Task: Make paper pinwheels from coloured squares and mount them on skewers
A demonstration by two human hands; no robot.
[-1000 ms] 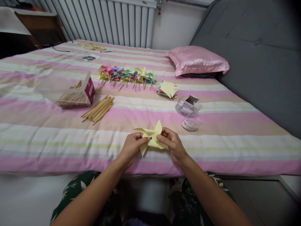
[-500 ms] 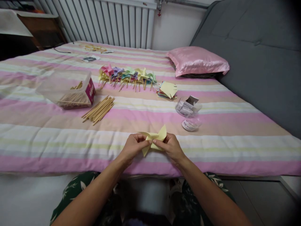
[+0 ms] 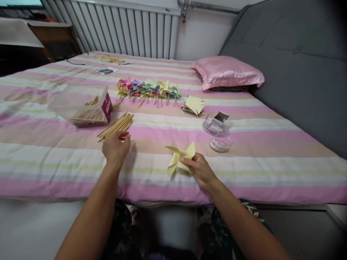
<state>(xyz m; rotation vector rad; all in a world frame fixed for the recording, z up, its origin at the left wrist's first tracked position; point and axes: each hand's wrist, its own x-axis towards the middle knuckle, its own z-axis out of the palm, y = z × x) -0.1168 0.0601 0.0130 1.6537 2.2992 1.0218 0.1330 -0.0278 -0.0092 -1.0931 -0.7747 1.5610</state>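
Observation:
A pale yellow paper pinwheel (image 3: 175,158) with its points folded inward is pinched at the centre by my right hand (image 3: 201,169), the thumb pressing on the middle. My left hand (image 3: 117,147) is at the near edge of a pile of thin wooden sticks (image 3: 119,124), its thumb and forefinger slightly apart. The other fingers of that hand are mostly hidden. Finished pinwheels on sticks (image 3: 148,89) lie in a row farther back, in several colours. To their right is a stack of slit paper squares (image 3: 194,104), a yellow one on top.
A clear plastic box (image 3: 89,110) with more sticks stands at the left. On the right are an open clear tub (image 3: 217,123) and a small round container (image 3: 220,143). A pink pillow (image 3: 229,72) lies by the grey headboard (image 3: 287,65). The striped bed (image 3: 244,173) ends near my knees.
My left hand has let go of the yellow pinwheel and moved left and away from me to the stick pile. The right hand still holds the pinwheel in about the same place.

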